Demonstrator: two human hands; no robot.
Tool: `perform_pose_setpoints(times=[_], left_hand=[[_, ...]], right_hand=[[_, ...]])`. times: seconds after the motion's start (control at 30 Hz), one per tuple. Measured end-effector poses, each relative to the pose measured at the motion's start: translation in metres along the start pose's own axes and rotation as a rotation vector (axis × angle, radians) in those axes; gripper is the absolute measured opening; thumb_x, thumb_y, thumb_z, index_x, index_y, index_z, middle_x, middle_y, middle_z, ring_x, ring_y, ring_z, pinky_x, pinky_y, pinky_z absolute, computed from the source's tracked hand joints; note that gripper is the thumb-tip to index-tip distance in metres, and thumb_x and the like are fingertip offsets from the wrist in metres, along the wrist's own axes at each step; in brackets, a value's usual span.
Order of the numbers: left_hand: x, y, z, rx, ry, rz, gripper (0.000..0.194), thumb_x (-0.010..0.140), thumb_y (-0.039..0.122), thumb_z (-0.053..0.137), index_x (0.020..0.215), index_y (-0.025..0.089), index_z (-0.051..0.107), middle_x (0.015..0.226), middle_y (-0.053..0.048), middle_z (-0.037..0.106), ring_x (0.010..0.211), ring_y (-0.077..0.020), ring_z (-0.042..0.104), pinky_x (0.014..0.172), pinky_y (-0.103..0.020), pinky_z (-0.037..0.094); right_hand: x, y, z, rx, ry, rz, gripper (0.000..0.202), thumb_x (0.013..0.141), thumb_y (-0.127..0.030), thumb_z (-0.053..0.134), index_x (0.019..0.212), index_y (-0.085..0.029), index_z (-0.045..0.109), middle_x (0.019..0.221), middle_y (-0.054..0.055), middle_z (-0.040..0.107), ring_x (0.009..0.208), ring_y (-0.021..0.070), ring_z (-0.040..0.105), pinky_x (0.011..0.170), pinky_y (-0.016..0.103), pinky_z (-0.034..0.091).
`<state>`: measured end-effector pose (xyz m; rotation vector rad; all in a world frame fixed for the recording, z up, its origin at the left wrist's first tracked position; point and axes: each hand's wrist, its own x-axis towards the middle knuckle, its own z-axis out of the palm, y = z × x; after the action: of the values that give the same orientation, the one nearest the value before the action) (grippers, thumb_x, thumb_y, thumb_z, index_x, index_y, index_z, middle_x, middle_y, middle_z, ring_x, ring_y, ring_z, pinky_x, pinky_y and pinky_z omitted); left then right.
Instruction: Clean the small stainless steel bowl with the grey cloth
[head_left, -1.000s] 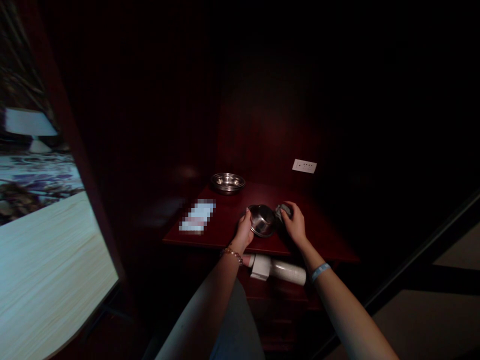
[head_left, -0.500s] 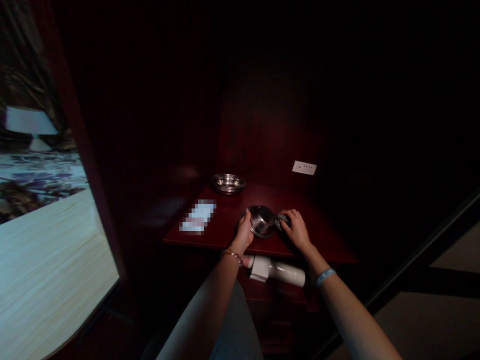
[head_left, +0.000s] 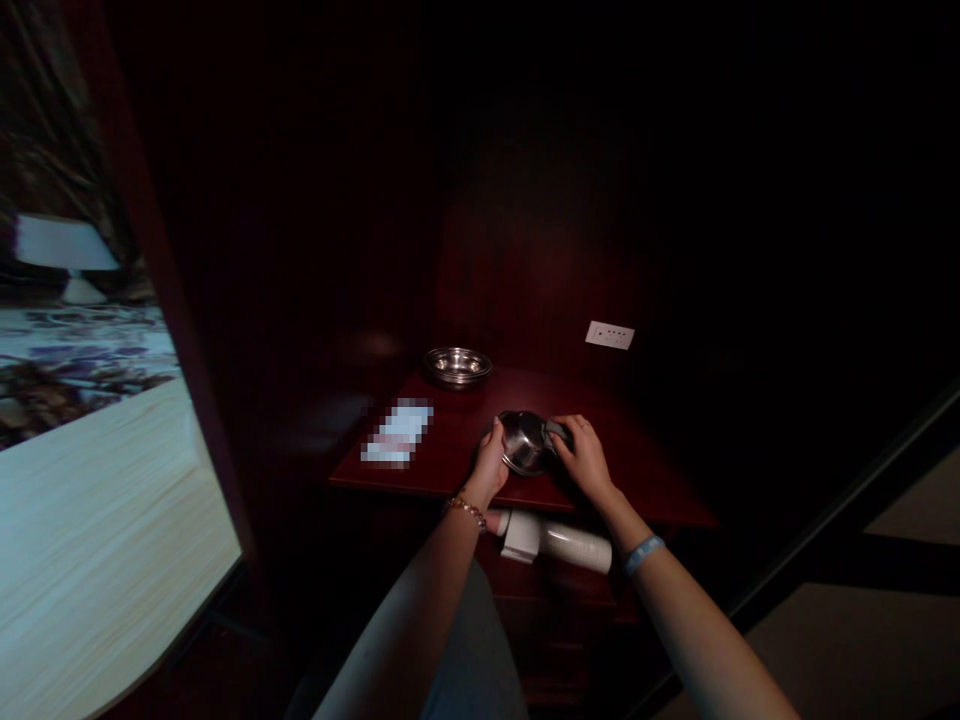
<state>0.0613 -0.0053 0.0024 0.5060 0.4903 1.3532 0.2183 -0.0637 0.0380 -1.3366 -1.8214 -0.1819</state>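
My left hand (head_left: pixel 491 460) is closed on the left rim of a shiny metal bowl (head_left: pixel 523 445), thumb on the near side. The bowl is tilted over the dark red desk (head_left: pixel 442 470), its rounded outside facing me. In the fingers of my right hand (head_left: pixel 585 455) is a bunched grey cloth (head_left: pixel 557 432), pressed against the bowl's right side. Farther back on the desk stand nested metal bowls (head_left: pixel 457 368).
A blurred-out pale flat item (head_left: pixel 397 433) lies on the desk's left part. Under the desktop, a white roll (head_left: pixel 576 547) and a small white box (head_left: pixel 520 537) sit on a shelf. A wall socket (head_left: pixel 610 335) is behind; a pale wooden tabletop (head_left: pixel 97 540) is at left.
My right hand has shifted slightly left and up, carrying the cloth further over the bowl's right side. My left hand stays on the rim.
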Motion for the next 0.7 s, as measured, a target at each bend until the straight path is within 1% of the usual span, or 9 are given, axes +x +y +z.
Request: perform_pose_setpoints(times=[0.07, 0.13, 0.23, 0.33, 0.37, 0.43, 0.57, 0.7], left_hand=[[0.0, 0.0, 0.001, -0.002, 0.002, 0.003, 0.03, 0.091, 0.039, 0.055, 0.098, 0.012, 0.066, 0.089, -0.01, 0.074, 0.08, -0.0162, 0.07, 0.085, -0.032, 0.053], [-0.001, 0.0, 0.001, -0.007, -0.007, 0.0, 0.031, 0.091, 0.04, 0.055, 0.096, 0.011, 0.066, 0.088, -0.01, 0.074, 0.079, -0.0164, 0.07, 0.084, -0.032, 0.053], [-0.003, 0.0, 0.001, -0.014, -0.055, -0.008, 0.033, 0.09, 0.043, 0.056, 0.094, 0.012, 0.066, 0.083, -0.009, 0.074, 0.079, -0.0165, 0.07, 0.083, -0.03, 0.053], [-0.004, 0.0, 0.0, -0.02, -0.111, -0.003, 0.033, 0.089, 0.044, 0.057, 0.092, 0.012, 0.066, 0.081, -0.009, 0.073, 0.077, -0.0155, 0.07, 0.078, -0.027, 0.054], [-0.003, 0.0, -0.001, -0.024, -0.11, 0.001, 0.033, 0.089, 0.043, 0.057, 0.092, 0.012, 0.066, 0.081, -0.009, 0.073, 0.076, -0.0151, 0.069, 0.077, -0.027, 0.053], [-0.002, -0.001, -0.001, -0.036, -0.073, 0.018, 0.029, 0.089, 0.04, 0.058, 0.091, 0.012, 0.066, 0.081, -0.008, 0.073, 0.075, -0.0143, 0.069, 0.077, -0.027, 0.053], [0.002, -0.004, 0.0, -0.043, 0.026, 0.043, 0.02, 0.088, 0.032, 0.061, 0.089, 0.013, 0.066, 0.082, -0.008, 0.073, 0.076, -0.0146, 0.07, 0.081, -0.029, 0.053], [0.003, -0.006, 0.0, -0.032, 0.022, 0.05, 0.022, 0.091, 0.031, 0.056, 0.089, 0.012, 0.066, 0.081, -0.009, 0.074, 0.078, -0.0169, 0.071, 0.083, -0.031, 0.054]], right_hand=[[0.0, 0.001, -0.001, -0.005, 0.014, 0.024, 0.023, 0.089, -0.028, 0.052, 0.109, -0.021, 0.062, 0.105, 0.009, 0.062, 0.099, 0.0246, 0.056, 0.092, 0.04, 0.045], [0.0, -0.005, -0.003, 0.003, -0.002, 0.003, 0.023, 0.09, -0.029, 0.052, 0.109, -0.021, 0.062, 0.105, 0.009, 0.063, 0.1, 0.0244, 0.056, 0.092, 0.039, 0.045], [0.003, -0.026, -0.008, 0.013, -0.096, -0.11, 0.025, 0.091, -0.029, 0.052, 0.113, -0.024, 0.062, 0.11, 0.007, 0.063, 0.104, 0.024, 0.055, 0.095, 0.039, 0.043], [0.011, -0.049, -0.009, -0.032, -0.2, -0.213, 0.029, 0.092, -0.031, 0.053, 0.119, -0.028, 0.062, 0.116, 0.005, 0.063, 0.106, 0.0235, 0.054, 0.095, 0.038, 0.043], [0.015, -0.054, -0.008, -0.054, -0.223, -0.236, 0.029, 0.092, -0.031, 0.053, 0.119, -0.029, 0.063, 0.116, 0.005, 0.064, 0.104, 0.0232, 0.054, 0.095, 0.039, 0.043], [0.026, -0.06, -0.003, -0.092, -0.249, -0.253, 0.029, 0.091, -0.033, 0.055, 0.119, -0.03, 0.064, 0.115, 0.004, 0.065, 0.103, 0.0234, 0.055, 0.096, 0.04, 0.041], [0.048, -0.055, 0.013, -0.08, -0.239, -0.19, 0.028, 0.089, -0.035, 0.058, 0.115, -0.029, 0.066, 0.109, 0.005, 0.069, 0.104, 0.0236, 0.056, 0.094, 0.038, 0.042], [0.064, -0.047, 0.026, -0.058, -0.232, -0.069, 0.027, 0.089, -0.038, 0.057, 0.112, -0.028, 0.068, 0.107, 0.003, 0.071, 0.098, 0.021, 0.062, 0.088, 0.032, 0.046]])
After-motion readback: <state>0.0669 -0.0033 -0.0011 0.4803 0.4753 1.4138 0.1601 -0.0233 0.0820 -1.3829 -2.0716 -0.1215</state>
